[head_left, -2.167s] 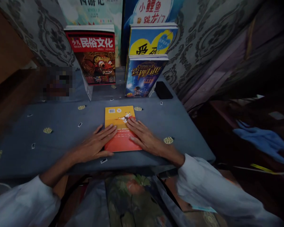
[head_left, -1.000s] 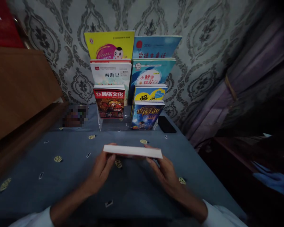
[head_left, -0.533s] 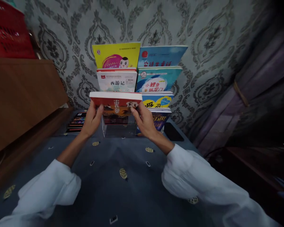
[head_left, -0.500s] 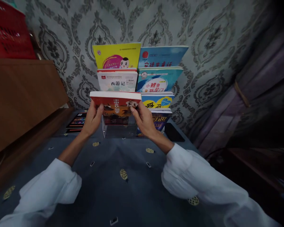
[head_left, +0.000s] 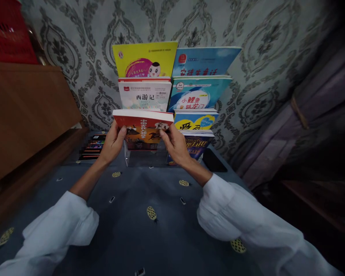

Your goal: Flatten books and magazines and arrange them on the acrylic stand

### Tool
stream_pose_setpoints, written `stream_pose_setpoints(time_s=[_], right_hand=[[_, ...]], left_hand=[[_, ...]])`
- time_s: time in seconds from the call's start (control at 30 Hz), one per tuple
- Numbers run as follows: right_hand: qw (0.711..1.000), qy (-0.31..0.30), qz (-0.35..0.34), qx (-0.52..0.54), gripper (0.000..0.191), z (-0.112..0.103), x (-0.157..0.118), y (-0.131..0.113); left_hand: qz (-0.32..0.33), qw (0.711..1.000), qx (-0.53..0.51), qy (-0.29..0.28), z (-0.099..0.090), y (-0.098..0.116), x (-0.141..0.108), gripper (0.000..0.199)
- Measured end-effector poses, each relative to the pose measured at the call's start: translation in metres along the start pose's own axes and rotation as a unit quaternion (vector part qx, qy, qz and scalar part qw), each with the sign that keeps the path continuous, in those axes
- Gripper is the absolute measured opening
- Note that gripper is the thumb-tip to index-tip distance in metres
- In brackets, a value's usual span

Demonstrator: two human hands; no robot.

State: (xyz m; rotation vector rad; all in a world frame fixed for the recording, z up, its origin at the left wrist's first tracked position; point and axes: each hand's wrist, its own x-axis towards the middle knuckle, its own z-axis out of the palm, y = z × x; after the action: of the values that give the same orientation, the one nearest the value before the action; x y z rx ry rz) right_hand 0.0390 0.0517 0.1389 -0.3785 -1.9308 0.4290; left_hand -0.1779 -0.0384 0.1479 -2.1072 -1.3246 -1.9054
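A thick red book (head_left: 135,128) with an orange picture cover is held level between both hands, at the front left of a clear tiered book rack (head_left: 127,157). My left hand (head_left: 114,142) grips its left edge, thumb on the cover. On the right edge my right hand (head_left: 174,143) does the same. Behind it stand a white book (head_left: 145,94) and a yellow book (head_left: 145,57). The rack's right column bears a light blue book (head_left: 207,61), a teal book (head_left: 201,94), a blue and yellow book (head_left: 197,119) and a dark purple book (head_left: 199,145).
A dark phone-like slab (head_left: 214,160) lies right of the rack. Dark books (head_left: 92,147) are stacked at its left. A wooden cabinet (head_left: 28,111) with a red basket (head_left: 10,34) on top borders the left side. A tied curtain (head_left: 278,130) hangs at the right, beside the patterned wall.
The red book's front cover now shows a little more to the camera. Both hands keep their hold on it. The view has shifted slightly, and the rack looks somewhat larger.
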Motion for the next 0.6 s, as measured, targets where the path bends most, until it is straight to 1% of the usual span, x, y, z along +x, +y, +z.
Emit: stream_pose_setpoints(time_s=[0.17, 0.27, 0.4, 0.5, 0.6], right_hand=[[1.0, -0.005, -0.002, 0.011, 0.029, 0.001, 0.003, -0.002], [1.0, -0.009, 0.007, 0.006, 0.027, 0.001, 0.008, -0.004], [0.999, -0.017, 0.027, -0.021, 0.025, 0.0, 0.017, 0.0], [0.999, -0.025, 0.033, -0.023, 0.025, -0.001, 0.023, 0.004], [0.999, -0.027, 0.031, -0.004, 0.031, -0.002, 0.023, 0.004]], left_hand=[[-0.005, 1.0, 0.005, 0.0, -0.003, -0.003, 0.0, 0.042], [-0.031, 0.999, 0.013, -0.007, -0.005, -0.006, 0.005, 0.044], [-0.062, 0.998, 0.004, -0.018, -0.007, -0.015, 0.016, 0.052], [-0.074, 0.996, -0.015, -0.039, -0.009, -0.018, 0.025, 0.057], [-0.075, 0.995, -0.032, -0.062, -0.013, -0.014, 0.03, 0.058]])
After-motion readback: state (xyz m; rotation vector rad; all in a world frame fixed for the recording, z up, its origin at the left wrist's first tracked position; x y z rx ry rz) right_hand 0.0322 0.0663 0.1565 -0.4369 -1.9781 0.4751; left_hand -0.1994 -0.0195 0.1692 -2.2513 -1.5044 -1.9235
